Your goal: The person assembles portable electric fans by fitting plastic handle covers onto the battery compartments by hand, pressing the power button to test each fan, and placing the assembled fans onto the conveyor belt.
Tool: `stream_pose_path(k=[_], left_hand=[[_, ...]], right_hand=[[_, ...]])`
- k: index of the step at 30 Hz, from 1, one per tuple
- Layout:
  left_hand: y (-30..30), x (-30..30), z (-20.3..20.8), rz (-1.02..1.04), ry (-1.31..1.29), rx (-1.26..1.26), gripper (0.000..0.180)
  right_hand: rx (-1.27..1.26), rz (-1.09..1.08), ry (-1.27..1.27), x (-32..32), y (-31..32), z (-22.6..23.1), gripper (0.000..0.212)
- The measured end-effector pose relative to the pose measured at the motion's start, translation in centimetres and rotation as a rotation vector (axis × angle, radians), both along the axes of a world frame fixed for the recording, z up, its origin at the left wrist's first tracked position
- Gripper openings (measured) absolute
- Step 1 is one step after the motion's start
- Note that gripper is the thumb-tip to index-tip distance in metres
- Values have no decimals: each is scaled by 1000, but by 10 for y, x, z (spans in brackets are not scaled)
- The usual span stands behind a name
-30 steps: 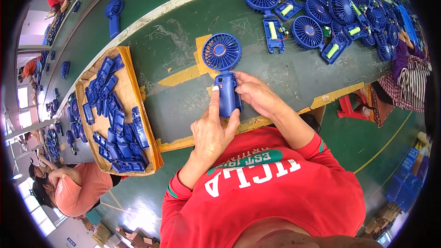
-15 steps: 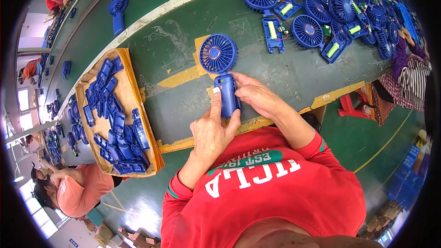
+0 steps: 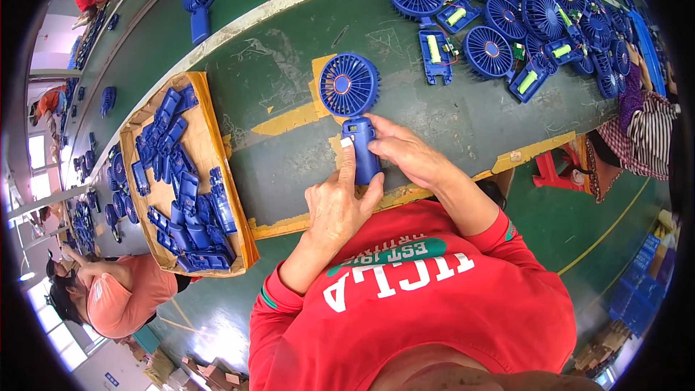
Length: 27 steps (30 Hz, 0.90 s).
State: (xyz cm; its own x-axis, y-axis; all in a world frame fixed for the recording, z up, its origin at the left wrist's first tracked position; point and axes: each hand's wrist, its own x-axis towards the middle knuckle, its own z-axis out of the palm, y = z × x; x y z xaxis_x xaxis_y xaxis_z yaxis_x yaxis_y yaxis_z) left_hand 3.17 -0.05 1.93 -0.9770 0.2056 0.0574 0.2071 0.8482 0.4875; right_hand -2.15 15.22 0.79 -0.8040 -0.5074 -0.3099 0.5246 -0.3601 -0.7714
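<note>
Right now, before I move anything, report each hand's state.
Left hand: holding the blue fan by its handle, index finger on the front, thumb along the side.
Right hand: closed on the handle's upper right side.

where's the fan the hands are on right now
In the head view, the blue fan is at upper middle, right of the cardboard tray, with the left hand and right hand touching its handle.
</note>
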Motion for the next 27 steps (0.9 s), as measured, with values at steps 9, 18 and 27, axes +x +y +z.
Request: stream_pose_path(k=[9,18,27], left_hand=[[8,2,1,6,71,-44,67],[-9,-13,-8,162,-801,990,43],[0,-5,-2,52,-440,708,40]], right_hand=[[198,-113,65,3,-12,-15,38],[-144,-158,-12,7,-7,-13,37],[-162,-179,22,15,-5,1,35]])
